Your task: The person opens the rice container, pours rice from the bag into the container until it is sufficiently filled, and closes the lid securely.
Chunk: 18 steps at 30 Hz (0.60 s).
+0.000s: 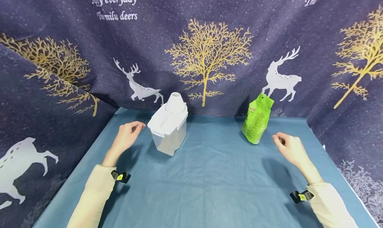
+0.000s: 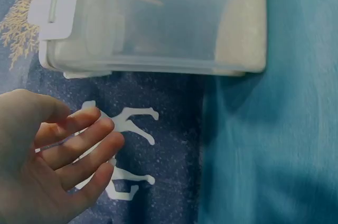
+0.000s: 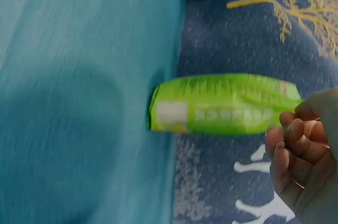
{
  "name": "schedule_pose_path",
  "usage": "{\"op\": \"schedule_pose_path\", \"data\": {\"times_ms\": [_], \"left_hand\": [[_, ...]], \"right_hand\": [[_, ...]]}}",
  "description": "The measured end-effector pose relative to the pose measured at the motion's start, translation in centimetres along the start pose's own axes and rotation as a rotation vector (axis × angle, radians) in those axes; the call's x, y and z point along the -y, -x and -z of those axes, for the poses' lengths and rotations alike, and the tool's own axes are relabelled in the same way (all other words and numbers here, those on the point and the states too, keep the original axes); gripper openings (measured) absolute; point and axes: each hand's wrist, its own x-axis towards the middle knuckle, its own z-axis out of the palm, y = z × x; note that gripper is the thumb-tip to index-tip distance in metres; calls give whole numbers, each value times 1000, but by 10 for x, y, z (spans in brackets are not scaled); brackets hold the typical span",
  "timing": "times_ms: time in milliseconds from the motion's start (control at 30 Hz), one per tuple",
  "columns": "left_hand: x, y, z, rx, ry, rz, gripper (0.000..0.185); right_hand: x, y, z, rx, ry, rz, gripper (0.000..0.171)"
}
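Observation:
A lidded, see-through plastic storage bin (image 1: 169, 141) stands on the table, left of the middle, with a white cone-shaped cap (image 1: 175, 103) on its white lid (image 1: 167, 121). In the left wrist view some pale contents (image 2: 243, 28) lie at its bottom. My left hand (image 1: 129, 135) hovers just left of the bin, fingers loosely bent and holding nothing. A bright green bag (image 1: 258, 120) with printing stands upright at the back right. To its right and nearer me, my right hand (image 1: 291, 148) is raised with loosely curled fingers and nothing in them; it overlaps the bag's top in the right wrist view.
A blue-green cloth (image 1: 209, 178) covers the table. Behind it and at the sides hangs a dark blue curtain (image 1: 221, 5) printed with white deer and golden trees. Small black devices are strapped to both wrists over pale sleeves (image 1: 92, 194).

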Motion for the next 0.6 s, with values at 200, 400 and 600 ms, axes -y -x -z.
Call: {"op": "schedule_pose_path", "data": {"times_ms": [200,400,600], "left_hand": [[-7,-2,1,-21,53,-15,25],[-10,-2,-1,-3,96,17,26],[-11,-2,-2,6,121,39,25]], "right_hand": [[16,-7,-4,37,-44,36,21],[24,-10,-11,137,-82,31,17],[28,-10,-16,197,-109,34,19]]}}
